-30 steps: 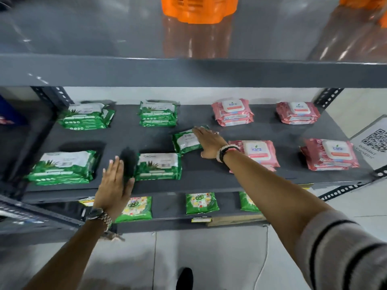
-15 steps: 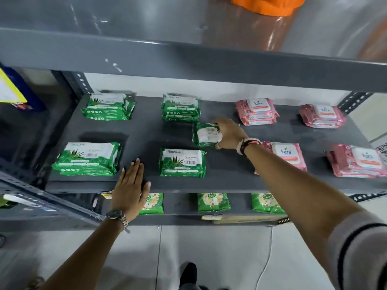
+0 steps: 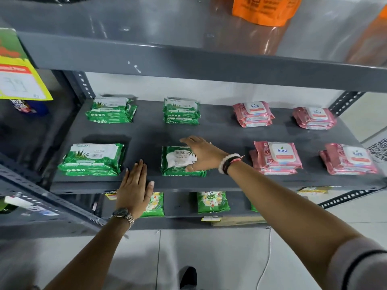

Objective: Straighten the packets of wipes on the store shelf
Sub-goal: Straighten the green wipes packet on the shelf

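Note:
On the grey shelf point(image 3: 146, 132), green packets of wipes lie in stacks at the back left point(image 3: 111, 110), back middle point(image 3: 181, 111) and front left point(image 3: 93, 160). A single green packet point(image 3: 176, 160) lies turned sideways on top of the front middle stack. My right hand point(image 3: 204, 155) grips its right side, thumb at the near edge and fingers over the far edge. My left hand point(image 3: 134, 189) rests flat and open on the shelf's front lip, left of that stack. Pink packets sit in stacks at the back point(image 3: 254, 114) point(image 3: 314, 118) and front right point(image 3: 276, 158) point(image 3: 349, 161).
The upper shelf's beam point(image 3: 209, 65) hangs low over the packets, with an orange bag point(image 3: 266, 9) on top. Green flowered packets point(image 3: 212, 201) stand on the lower shelf. A yellow price sign point(image 3: 18, 80) hangs at the left, and a QR sign point(image 3: 379, 150) is at the far right.
My right hand has carried the loose green packet from the middle of the shelf forward onto the front middle stack. My left hand has stayed on the front lip.

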`<act>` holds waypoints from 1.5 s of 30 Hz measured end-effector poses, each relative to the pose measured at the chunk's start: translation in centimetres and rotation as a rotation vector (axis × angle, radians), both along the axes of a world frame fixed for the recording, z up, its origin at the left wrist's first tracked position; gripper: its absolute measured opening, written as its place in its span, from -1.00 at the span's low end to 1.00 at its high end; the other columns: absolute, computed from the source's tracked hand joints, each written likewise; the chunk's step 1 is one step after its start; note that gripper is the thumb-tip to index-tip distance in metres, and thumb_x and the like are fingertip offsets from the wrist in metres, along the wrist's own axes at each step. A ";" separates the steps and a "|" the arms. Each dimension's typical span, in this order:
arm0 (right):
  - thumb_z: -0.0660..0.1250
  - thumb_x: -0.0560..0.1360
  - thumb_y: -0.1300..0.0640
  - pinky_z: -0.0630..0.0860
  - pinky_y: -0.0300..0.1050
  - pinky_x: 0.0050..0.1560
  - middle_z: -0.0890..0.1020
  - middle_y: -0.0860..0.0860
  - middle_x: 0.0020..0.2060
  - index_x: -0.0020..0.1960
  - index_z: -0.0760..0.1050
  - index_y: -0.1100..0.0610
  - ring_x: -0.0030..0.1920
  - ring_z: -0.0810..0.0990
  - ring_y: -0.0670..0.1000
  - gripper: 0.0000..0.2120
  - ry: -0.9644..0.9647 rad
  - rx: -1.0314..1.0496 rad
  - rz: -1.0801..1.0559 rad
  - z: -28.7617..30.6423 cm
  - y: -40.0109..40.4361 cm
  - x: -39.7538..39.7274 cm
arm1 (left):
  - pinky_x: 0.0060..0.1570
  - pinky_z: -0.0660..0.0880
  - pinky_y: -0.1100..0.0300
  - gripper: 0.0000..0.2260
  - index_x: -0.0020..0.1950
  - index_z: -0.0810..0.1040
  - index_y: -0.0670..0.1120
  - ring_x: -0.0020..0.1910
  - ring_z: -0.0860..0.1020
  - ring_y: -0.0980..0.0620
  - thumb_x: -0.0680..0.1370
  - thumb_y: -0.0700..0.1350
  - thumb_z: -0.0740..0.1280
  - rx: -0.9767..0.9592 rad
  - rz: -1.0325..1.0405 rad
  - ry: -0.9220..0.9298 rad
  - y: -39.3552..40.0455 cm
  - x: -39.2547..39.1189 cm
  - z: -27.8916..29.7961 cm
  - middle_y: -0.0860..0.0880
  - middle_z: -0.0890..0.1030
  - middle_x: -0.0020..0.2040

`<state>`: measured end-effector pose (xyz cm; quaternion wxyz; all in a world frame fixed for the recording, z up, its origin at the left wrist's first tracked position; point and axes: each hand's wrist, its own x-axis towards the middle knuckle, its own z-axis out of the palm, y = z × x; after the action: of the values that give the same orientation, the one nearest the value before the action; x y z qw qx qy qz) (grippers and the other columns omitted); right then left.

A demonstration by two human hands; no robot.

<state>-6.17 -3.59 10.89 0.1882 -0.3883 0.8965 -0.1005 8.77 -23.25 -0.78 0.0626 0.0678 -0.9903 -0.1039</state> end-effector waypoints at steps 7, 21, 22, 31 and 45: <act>0.47 0.33 -0.05 0.48 0.09 0.22 0.44 0.10 0.32 0.40 0.24 0.12 0.23 0.51 0.17 -0.26 0.096 -0.103 -0.124 0.6 0.0 0.7 | 0.39 0.07 -0.07 -0.44 0.39 0.31 -0.33 0.40 0.27 -0.21 0.60 0.06 -0.04 0.009 -0.011 -0.012 -0.2 0.0 -0.1 -0.27 0.29 0.43; 0.22 0.39 0.50 0.25 0.22 0.39 0.15 0.06 0.52 0.47 0.11 0.11 0.50 0.16 0.12 -0.26 0.223 0.073 0.129 1.8 -0.2 0.8 | 0.38 0.04 -0.06 -0.41 0.38 0.32 -0.34 0.39 0.29 -0.22 0.61 0.09 -0.10 -0.009 -0.023 -0.002 -0.3 0.0 -0.3 -0.28 0.30 0.42; 0.21 0.37 0.53 0.19 0.24 0.41 0.06 0.03 0.54 0.50 0.06 0.08 0.53 0.04 0.10 -0.20 0.264 0.127 0.198 1.8 -0.1 0.7 | 0.38 0.04 -0.07 -0.41 0.38 0.32 -0.34 0.38 0.29 -0.22 0.61 0.09 -0.10 -0.009 -0.023 -0.007 -0.3 0.0 -0.3 -0.28 0.30 0.42; 0.46 0.37 -0.03 -0.08 0.17 0.52 0.23 0.09 0.49 0.47 0.16 0.18 0.53 0.04 0.13 -0.20 0.297 0.217 0.177 -0.1 -0.5 0.0 | 0.36 0.06 -0.08 -0.45 0.38 0.32 -0.35 0.37 0.30 -0.22 0.58 0.03 0.00 -0.007 -0.027 -0.006 -0.3 -0.1 -0.4 -0.28 0.32 0.41; 0.43 0.28 -0.29 0.49 0.09 0.16 0.54 0.09 0.14 0.19 0.45 0.16 0.24 0.45 0.13 -0.33 0.324 -0.070 -0.245 -1.5 -0.9 2.6 | 0.38 0.12 -0.11 -0.45 0.39 0.31 -0.34 0.40 0.27 -0.20 0.58 0.04 0.00 0.010 -0.025 -0.012 -0.3 -0.2 -0.7 -0.27 0.29 0.43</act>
<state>-3.53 -4.46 9.44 0.0146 -0.2939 0.9515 -0.0899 8.54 -23.54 -1.43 0.0551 0.0561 -0.9909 -0.1094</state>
